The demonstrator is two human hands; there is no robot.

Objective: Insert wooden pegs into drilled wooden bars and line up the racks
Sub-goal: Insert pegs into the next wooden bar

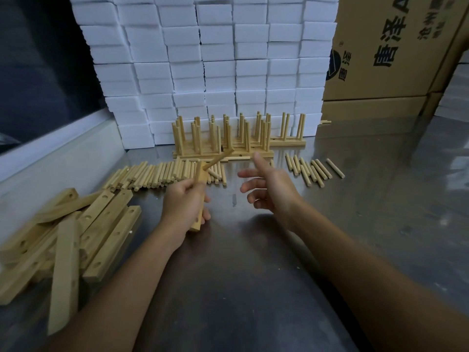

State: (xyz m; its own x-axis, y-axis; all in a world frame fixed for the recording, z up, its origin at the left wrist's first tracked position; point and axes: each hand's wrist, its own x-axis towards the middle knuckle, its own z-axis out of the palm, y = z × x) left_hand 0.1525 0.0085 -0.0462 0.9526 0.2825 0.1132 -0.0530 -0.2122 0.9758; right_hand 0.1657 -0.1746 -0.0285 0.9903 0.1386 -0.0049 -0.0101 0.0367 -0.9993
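Wooden bar [199,199] with one peg [218,158] gripped in left hand [184,201]; right hand [270,189] released above bare steel table [253,275].

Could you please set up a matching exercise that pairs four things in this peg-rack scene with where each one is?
Things:
1. drilled bar with one peg
2. pile of loose bars
3. finished racks
4. cardboard boxes

Places:
A. far right, stacked behind the table
B. standing in front of the white foam blocks
C. gripped in the left hand
D. lying at the left on the metal table

Pairs: 1-C, 2-D, 3-B, 4-A
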